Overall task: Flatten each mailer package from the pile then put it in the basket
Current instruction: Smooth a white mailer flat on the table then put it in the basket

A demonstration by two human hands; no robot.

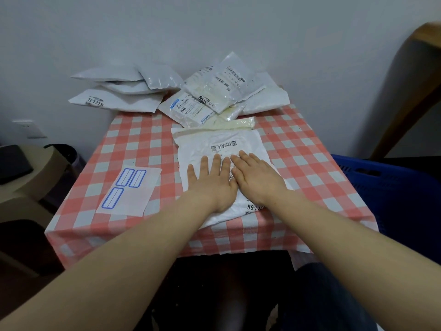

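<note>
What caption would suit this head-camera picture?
Pressing a mailer flat on the table with left hand and right hand; pile behind, basket right.

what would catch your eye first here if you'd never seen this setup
The left hand and right hand press flat, side by side, on a white mailer in the middle of the red-checked cloth. Behind it, a pile of mailers crowds the far edge. A blue basket sits off to the right.

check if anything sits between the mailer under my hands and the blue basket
Nothing visible does. Left hand and right hand press the mailer flat; the checked cloth between it and the blue basket is bare.
</note>
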